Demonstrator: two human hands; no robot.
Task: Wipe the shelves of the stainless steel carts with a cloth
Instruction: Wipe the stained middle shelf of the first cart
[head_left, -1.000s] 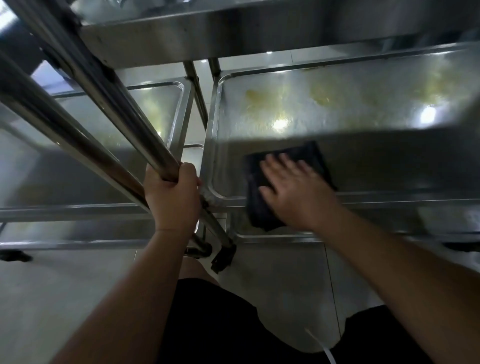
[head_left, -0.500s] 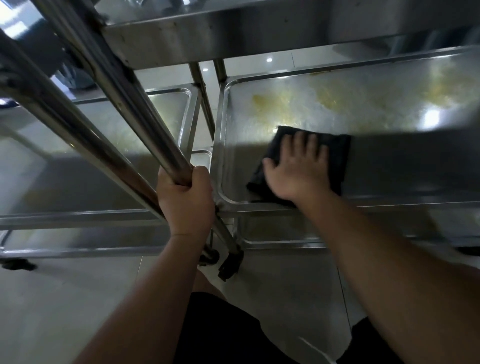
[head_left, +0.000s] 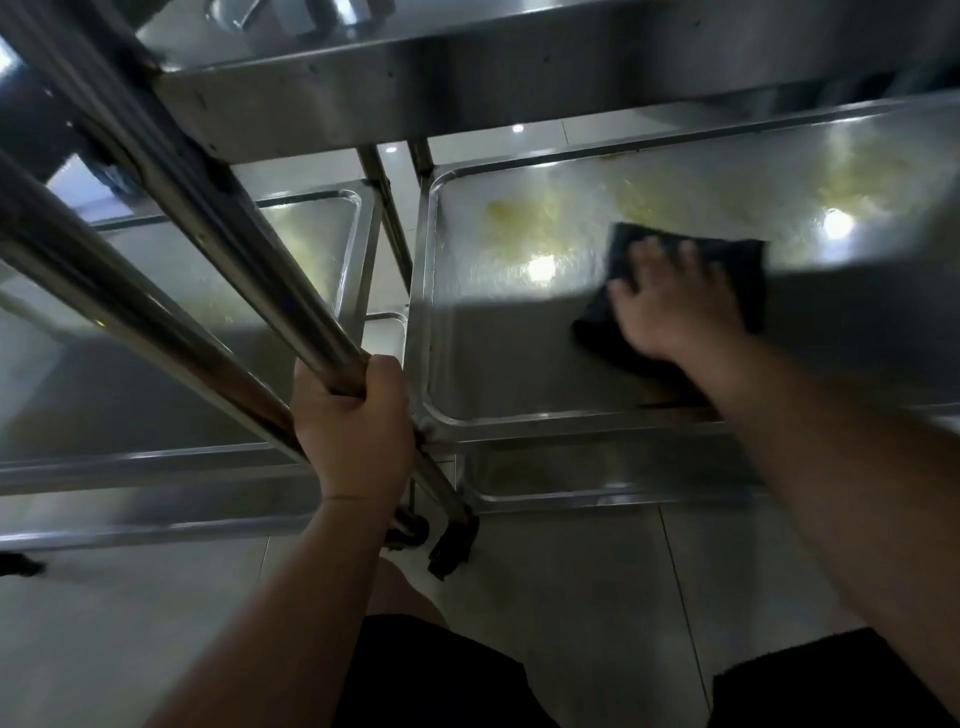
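Black shorts (head_left: 431, 675) at bottom edge, pale tiled floor (head_left: 571, 597) beyond. Left hand (head_left: 358, 421) fist clamped round slanted steel post (head_left: 249, 249) of cart. Hands well apart. Right hand (head_left: 670, 301) flat, fingers spread, pressing dark cloth (head_left: 748, 270) onto middle shelf (head_left: 493, 364) of right-side cart; hand blurred. Cloth lies mid-shelf, at shadow edge. Yellowish stains (head_left: 519, 218) farther back on shelf. Second cart's shelf (head_left: 311, 234) to left, also stained. Top shelf (head_left: 467, 67) overhead.

Dim scene, glare spots on steel shelf (head_left: 519, 322), hard shadow band, wide-angle bending, motion blur
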